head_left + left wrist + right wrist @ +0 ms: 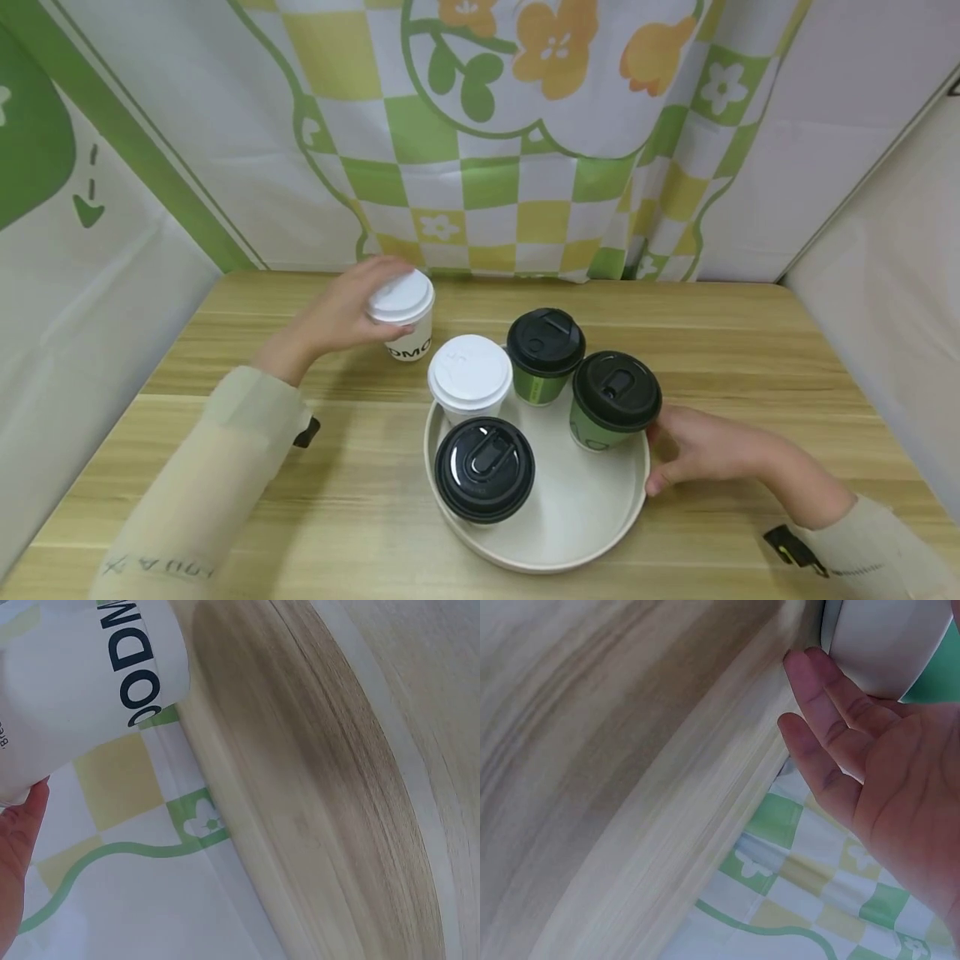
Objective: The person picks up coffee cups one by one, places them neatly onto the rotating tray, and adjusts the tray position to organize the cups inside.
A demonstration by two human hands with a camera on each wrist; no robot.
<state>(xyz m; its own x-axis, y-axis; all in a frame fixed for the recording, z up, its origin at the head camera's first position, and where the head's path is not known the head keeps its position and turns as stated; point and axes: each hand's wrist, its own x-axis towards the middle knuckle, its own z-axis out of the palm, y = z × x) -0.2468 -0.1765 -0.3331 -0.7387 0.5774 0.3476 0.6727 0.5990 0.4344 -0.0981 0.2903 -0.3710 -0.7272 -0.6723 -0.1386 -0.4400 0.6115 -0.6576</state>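
My left hand grips a white paper cup by its white lid, thumb on the near side, left of the round tray. Dark lettering shows on this cup in the left wrist view; whether its base touches the table I cannot tell. At the tray's right side, my right hand rests against the rim, its fingers fairly straight in the right wrist view. On the cream tray stand a white-lidded cup, two green cups with black lids, one at the back and one at right, and another black-lidded cup in front.
The wooden table runs back to a checked, flowered curtain. Pale fabric walls stand at the left and right. The cups stand close together along the tray's back and left.
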